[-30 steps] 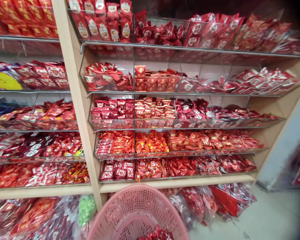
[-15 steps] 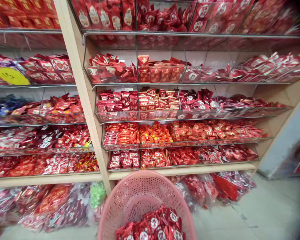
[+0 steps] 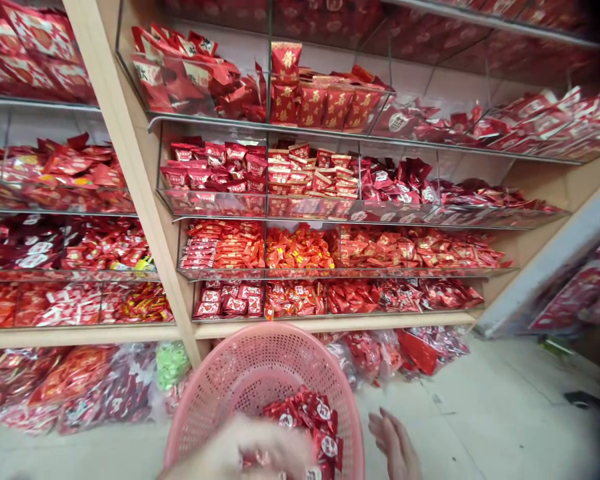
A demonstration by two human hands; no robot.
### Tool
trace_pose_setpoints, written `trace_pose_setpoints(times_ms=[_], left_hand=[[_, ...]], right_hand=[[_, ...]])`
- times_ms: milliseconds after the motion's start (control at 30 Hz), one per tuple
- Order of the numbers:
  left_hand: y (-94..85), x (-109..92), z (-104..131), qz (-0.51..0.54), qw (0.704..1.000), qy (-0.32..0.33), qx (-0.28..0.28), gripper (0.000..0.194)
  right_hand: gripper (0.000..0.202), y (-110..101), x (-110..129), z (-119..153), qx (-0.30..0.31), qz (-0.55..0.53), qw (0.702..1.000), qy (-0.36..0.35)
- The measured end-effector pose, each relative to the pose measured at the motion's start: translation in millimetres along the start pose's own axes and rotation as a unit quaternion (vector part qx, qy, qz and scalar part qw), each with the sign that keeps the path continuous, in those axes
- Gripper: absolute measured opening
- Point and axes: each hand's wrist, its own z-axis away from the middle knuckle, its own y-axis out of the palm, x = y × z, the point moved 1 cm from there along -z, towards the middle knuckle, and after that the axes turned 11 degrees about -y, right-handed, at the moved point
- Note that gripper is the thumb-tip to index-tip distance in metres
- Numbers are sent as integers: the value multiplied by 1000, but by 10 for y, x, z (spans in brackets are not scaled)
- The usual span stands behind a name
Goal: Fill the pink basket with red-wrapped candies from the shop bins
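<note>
A pink perforated plastic basket (image 3: pixel 187 417) stands on the floor in front of the shelves. Inside lies a heap of small red candy packets (image 3: pixel 307 407) with white round emblems. Smeared by motion, my left hand (image 3: pixel 253 443) reaches over the heap and covers part of it; its fingers and whatever they may hold cannot be made out. Just outside the basket's right rim is my right hand (image 3: pixel 395 443), its fingers stretched out and nothing in them.
A wooden shelf unit (image 3: pixel 330 327) rises behind the basket, its glass-fronted compartments filled with red packets. Clear bags of packets (image 3: pixel 375 353) lie on the floor below it, to the right, with more bags (image 3: pixel 100 387) to the left. Tiled floor (image 3: pixel 460 407) extends rightward.
Both hands have come into view at the bottom, the left over the basket and the right beside it. The view has tilted and moved closer to the shelves.
</note>
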Motion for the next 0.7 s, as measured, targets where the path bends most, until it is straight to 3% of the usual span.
trace_pose_setpoints(times_ms=[67,100,133,200,233,300,433,533,700], left_hand=[[-441,241,-113,-2,980,-69,-186,57],[-649,398,-149,-10,934,-126,-335,57],[-817,564,-177,-35,878,-176,-444,58],[-1015,886,-241,-144,800,-260,-522,61],[-1048,1025,-277,-198,777,-285,-526,62],[-1007,1233,-352,-258,766,-298,-507,63],[-812,1354,-433,-308,741,-334,-495,64],[-776,1328,-430,-313,738,-349,-485,65],[-814,1348,-379,-311,731,-341,-502,64]], right_hand=[[51,181,279,-268,17,42,993,-105],[49,336,423,-391,36,52,986,-155],[49,530,563,-506,66,55,976,-201],[47,986,821,-711,127,73,944,-297],[49,1228,931,-805,152,101,920,-346],[54,1689,1101,-983,199,194,862,-425],[67,2356,1247,-1298,239,369,766,-469],[72,2600,1256,-1446,226,453,744,-435],[70,2732,1201,-1532,236,518,733,-373]])
